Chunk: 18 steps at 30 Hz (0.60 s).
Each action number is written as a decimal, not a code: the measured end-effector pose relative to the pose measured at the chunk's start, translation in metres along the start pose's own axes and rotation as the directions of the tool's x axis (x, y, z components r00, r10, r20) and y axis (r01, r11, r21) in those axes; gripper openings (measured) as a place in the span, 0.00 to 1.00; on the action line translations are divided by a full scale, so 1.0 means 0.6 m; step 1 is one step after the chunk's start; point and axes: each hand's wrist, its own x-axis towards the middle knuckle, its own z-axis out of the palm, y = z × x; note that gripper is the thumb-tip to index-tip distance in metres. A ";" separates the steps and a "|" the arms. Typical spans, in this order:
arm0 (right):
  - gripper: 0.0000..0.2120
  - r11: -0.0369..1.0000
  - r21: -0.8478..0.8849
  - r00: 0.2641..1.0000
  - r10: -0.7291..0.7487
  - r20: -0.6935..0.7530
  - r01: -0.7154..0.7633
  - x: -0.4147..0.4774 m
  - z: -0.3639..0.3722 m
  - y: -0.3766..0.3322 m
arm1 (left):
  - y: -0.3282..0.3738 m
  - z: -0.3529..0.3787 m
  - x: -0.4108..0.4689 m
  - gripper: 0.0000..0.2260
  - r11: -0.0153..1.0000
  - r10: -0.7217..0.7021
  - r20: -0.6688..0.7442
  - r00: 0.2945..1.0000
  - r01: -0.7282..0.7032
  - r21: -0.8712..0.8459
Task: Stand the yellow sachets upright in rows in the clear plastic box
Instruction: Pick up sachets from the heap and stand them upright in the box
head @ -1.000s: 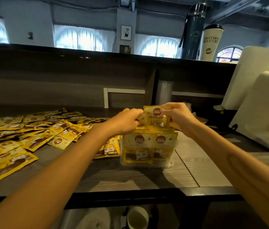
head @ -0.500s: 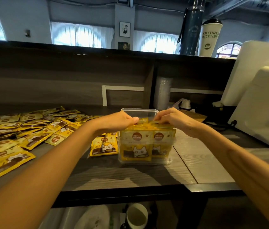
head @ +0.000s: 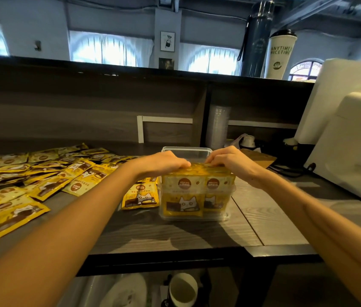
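A dark wood-grain worktop (head: 175,235) runs under a raised ledge, with arched windows beyond. On it, straight ahead, stands the clear box (head: 197,149), thin-walled with rounded corners. Its near part is packed with sachets (head: 184,202): flat, glossy yellow foil packets printed with a cat, standing upright side by side with their long axes vertical.

The left hand (head: 162,162) and right hand (head: 228,160) meet over the row. Both sets of fingers are curled down onto the sachets' top edges, gripping them from above; the tips are hidden behind the foil. The box's free space lies beyond the fingers, at the far wall.

The next move probably turns on the loose sachets (head: 42,173), which lie flat and overlapping to the left of the box. They are nearer the left hand, and one sachet (head: 140,197) sits just beside the box's left wall. Each must be tipped from flat to vertical. The foil looks slippery and limp, so an unsupported row may slump.
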 end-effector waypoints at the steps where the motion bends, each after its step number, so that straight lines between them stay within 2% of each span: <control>1: 0.15 1.000 -0.003 1.000 -0.002 -0.006 0.002 -0.001 0.002 -0.002 | 0.001 0.001 -0.002 0.18 1.000 0.011 -0.030 0.999 -0.011 0.000; 7: 0.12 0.999 -0.033 0.996 -0.005 -0.085 0.002 -0.003 0.007 -0.009 | -0.001 0.000 -0.013 0.16 0.998 0.051 -0.240 0.969 -0.061 -0.034; 10: 0.11 0.993 -0.121 0.986 -0.019 -0.163 -0.001 -0.005 0.011 -0.018 | -0.007 -0.009 -0.021 0.13 0.994 0.101 -0.364 0.926 -0.111 -0.009; 14: 0.12 0.962 -0.228 0.923 -0.218 -0.316 0.149 -0.020 0.034 -0.052 | -0.014 -0.027 -0.044 0.11 0.996 0.071 -0.575 0.815 -0.087 0.001; 18: 0.12 0.910 -0.306 0.871 -0.374 -0.317 0.279 -0.033 0.095 -0.104 | -0.050 -0.041 -0.078 0.14 0.996 -0.028 -0.681 0.731 0.078 0.043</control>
